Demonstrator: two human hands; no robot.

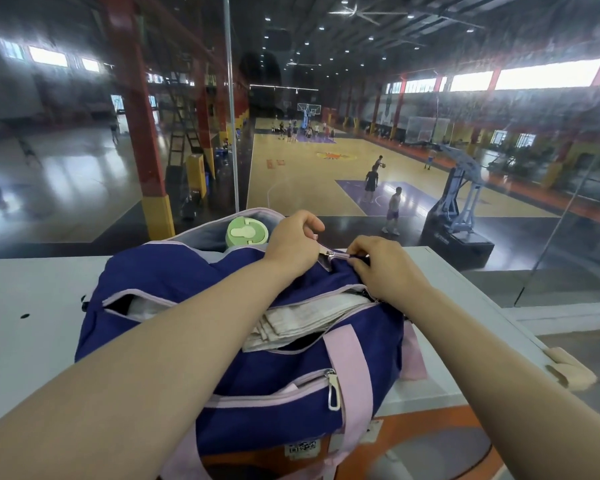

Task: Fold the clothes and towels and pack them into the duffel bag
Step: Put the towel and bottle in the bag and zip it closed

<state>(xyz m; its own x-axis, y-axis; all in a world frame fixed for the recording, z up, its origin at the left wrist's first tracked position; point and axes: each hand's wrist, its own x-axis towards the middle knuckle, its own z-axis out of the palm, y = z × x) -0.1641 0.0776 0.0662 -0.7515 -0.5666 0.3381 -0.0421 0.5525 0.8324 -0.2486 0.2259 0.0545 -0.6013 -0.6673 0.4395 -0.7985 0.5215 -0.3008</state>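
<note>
The bag (264, 341), a purple duffel with pale pink trim, lies on the white desk (32, 306) close to the person, its near end overhanging the desk's near edge and its far end up against the glass that looks out over a court. Its long axis runs left to right, turned a little so the right end sits nearer; the main opening faces up and is still unzipped along most of its length. Folded towels (302, 320), white and soft, show through that gap on the right side, and more white cloth shows at the left. A green bottle (246, 233) stands in a pocket at the far left end. The left hand (291, 242) has its fingers curled at the far side of the bag, seemingly bunching the fabric beside the zip pull (328, 253); the right hand (383, 265) pinches the pink zip tape just right of the pull. So each grip is closed on bag parts, not spread. The bag looks limp and light, and its cloth will buckle under the zip unless held taut, so the sound places to hold are the pull itself and the tape close ahead of it. For lifting, the pink strap (347, 375) across the near side is the obvious hold. The towels bulge at the gap and may catch in the teeth.
</note>
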